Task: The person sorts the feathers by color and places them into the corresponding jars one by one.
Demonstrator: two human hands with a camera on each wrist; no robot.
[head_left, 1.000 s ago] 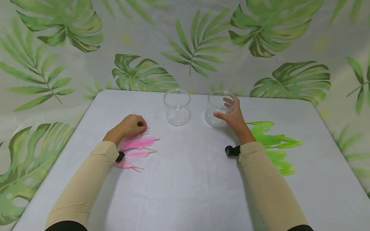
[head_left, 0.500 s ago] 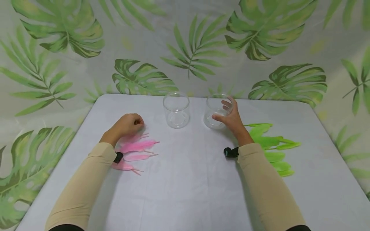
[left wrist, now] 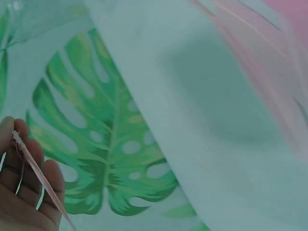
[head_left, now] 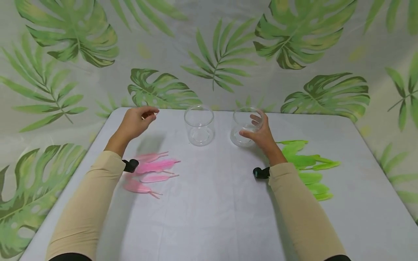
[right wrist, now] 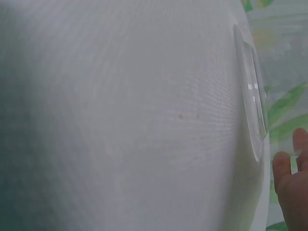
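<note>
My left hand point(head_left: 137, 121) is raised above the table at the left, thumb and fingertips pinching one pink feather point(left wrist: 42, 178) near its end. In the head view the hand hides most of that feather. Below it, several pink feathers point(head_left: 155, 166) lie on the white cloth with their quills pointing right. My right hand point(head_left: 260, 134) grips the right-hand clear glass jar point(head_left: 237, 135) from its right side, with thumb in front and fingers behind. That jar stands upright on the table. Left of it stands a second clear glass jar point(head_left: 200, 136), also upright.
Several bright green feathers point(head_left: 302, 159) lie on the right, partly behind my right forearm. The table point(head_left: 202, 210) has a white cloth. A leaf-printed backdrop point(head_left: 222, 47) rises along its far edge.
My left hand has lifted off the pink feathers and moved up and away, taking one feather with it. My right hand stays at the right jar.
</note>
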